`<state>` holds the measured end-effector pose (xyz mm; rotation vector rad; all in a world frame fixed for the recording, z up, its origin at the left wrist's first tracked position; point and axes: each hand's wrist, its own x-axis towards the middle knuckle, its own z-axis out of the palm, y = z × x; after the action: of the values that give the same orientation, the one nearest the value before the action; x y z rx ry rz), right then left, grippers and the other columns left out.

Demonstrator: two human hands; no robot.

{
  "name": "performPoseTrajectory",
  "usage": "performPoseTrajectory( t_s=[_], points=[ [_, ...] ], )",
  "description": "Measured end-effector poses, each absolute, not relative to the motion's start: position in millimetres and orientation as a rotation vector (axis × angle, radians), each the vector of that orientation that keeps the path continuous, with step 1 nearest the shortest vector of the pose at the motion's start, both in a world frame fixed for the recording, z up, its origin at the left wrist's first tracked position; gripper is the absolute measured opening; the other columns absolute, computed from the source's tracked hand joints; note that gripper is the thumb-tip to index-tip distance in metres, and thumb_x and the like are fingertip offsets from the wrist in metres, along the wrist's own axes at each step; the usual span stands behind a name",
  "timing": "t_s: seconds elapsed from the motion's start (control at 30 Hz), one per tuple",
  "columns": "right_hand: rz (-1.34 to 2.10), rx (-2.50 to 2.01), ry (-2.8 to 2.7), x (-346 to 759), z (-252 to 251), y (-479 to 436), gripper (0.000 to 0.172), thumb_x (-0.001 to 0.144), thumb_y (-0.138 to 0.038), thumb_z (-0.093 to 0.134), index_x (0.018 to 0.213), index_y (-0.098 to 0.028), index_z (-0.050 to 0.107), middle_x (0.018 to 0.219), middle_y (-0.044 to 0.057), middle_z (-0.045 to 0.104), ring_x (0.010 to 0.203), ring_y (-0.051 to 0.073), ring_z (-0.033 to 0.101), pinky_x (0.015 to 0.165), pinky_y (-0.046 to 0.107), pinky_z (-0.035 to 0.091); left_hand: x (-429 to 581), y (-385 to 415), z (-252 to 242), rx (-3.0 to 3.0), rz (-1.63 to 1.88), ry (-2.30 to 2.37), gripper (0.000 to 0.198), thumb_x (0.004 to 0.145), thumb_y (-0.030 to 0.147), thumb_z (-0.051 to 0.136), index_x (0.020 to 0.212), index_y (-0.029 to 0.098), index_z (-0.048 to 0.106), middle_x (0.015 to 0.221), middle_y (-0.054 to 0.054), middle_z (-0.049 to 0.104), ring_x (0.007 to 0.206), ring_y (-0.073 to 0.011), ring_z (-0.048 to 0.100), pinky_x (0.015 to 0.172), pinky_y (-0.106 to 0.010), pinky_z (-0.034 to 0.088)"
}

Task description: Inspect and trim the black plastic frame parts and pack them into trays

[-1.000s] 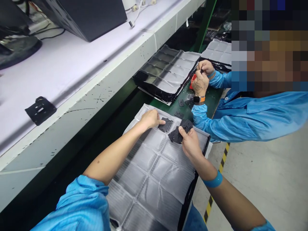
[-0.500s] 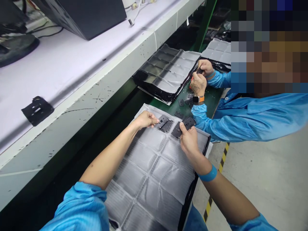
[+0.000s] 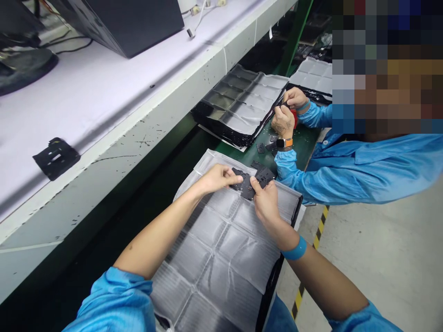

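My left hand point(image 3: 216, 177) and my right hand point(image 3: 265, 203) meet over the far end of a black tray point(image 3: 273, 276) covered with a ribbed white sheet point(image 3: 221, 249). Both pinch a small stack of flat black plastic parts point(image 3: 254, 180). The left fingers grip the stack's left edge. My right thumb presses on its near right side. A blue band circles my right wrist.
A co-worker in a blue coat sits at the right; that person's hands point(image 3: 287, 113) work on a small red and black item. A stack of black compartment trays point(image 3: 238, 103) lies beyond. Loose black parts point(image 3: 265, 147) lie on the green belt. One black part point(image 3: 55, 157) rests on the white shelf.
My hands have come together: the parts lying under my left fingers and those in my right hand are now joined in one stack held by both. The co-worker's hands shifted slightly.
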<state>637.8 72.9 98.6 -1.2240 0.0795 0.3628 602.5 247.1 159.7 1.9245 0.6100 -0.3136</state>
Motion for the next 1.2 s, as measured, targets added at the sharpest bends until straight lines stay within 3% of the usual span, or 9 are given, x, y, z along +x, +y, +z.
performPoseTrajectory(
  t_s=[0.2, 0.4, 0.57, 0.8, 1.03, 1.2],
  points=[
    [0.411, -1.187, 0.103, 637, 104, 85, 0.041, 0.075, -0.042, 0.09, 0.099, -0.024, 0.063, 0.093, 0.001, 0.076, 0.087, 0.021, 0.073, 0.076, 0.032, 0.062, 595, 245, 165, 1.764, -0.411, 0.516, 0.019, 0.081, 0.021, 0.087, 0.077, 0.016, 0.069, 0.065, 0.0, 0.071, 0.058, -0.0114, 0.066, 0.054, -0.021, 0.044],
    [0.508, -1.127, 0.183, 647, 101, 78, 0.024, 0.085, -0.039, 0.075, 0.094, -0.024, 0.059, 0.086, 0.001, 0.076, 0.073, 0.018, 0.074, 0.061, 0.029, 0.061, 623, 302, 149, 1.817, -0.417, 0.667, 0.029, 0.072, 0.011, 0.093, 0.063, 0.013, 0.066, 0.051, 0.002, 0.063, 0.046, -0.0085, 0.058, 0.046, -0.018, 0.038],
    [0.58, -1.123, 0.182, 646, 97, 71, 0.011, 0.085, -0.026, 0.066, 0.094, -0.022, 0.061, 0.086, 0.003, 0.08, 0.074, 0.019, 0.077, 0.061, 0.03, 0.064, 640, 313, 137, 1.869, -0.497, 0.696, 0.026, 0.066, 0.006, 0.094, 0.059, 0.011, 0.069, 0.047, 0.001, 0.062, 0.041, -0.007, 0.052, 0.04, -0.017, 0.032],
    [0.639, -1.126, 0.108, 644, 98, 68, 0.02, 0.086, -0.028, 0.076, 0.097, -0.023, 0.06, 0.092, 0.004, 0.083, 0.078, 0.02, 0.081, 0.066, 0.031, 0.066, 645, 310, 134, 1.905, -0.476, 0.645, 0.026, 0.06, 0.001, 0.094, 0.057, 0.011, 0.069, 0.055, -0.001, 0.068, 0.046, -0.007, 0.055, 0.047, -0.018, 0.044],
    [0.647, -1.142, 0.065, 645, 97, 69, 0.035, 0.083, -0.038, 0.087, 0.098, -0.023, 0.059, 0.094, 0.003, 0.081, 0.08, 0.021, 0.082, 0.066, 0.03, 0.067, 646, 309, 130, 1.922, -0.469, 0.609, 0.022, 0.062, 0.004, 0.093, 0.059, 0.012, 0.072, 0.053, -0.001, 0.067, 0.046, -0.008, 0.053, 0.048, -0.02, 0.043],
    [0.653, -1.159, 0.039, 643, 98, 70, 0.043, 0.079, -0.043, 0.09, 0.103, -0.023, 0.061, 0.099, 0.004, 0.081, 0.082, 0.022, 0.083, 0.064, 0.028, 0.066, 642, 308, 129, 1.96, -0.412, 0.631, 0.033, 0.06, 0.004, 0.095, 0.052, 0.014, 0.063, 0.046, 0.002, 0.06, 0.042, -0.0076, 0.049, 0.045, -0.02, 0.039]
  ],
)
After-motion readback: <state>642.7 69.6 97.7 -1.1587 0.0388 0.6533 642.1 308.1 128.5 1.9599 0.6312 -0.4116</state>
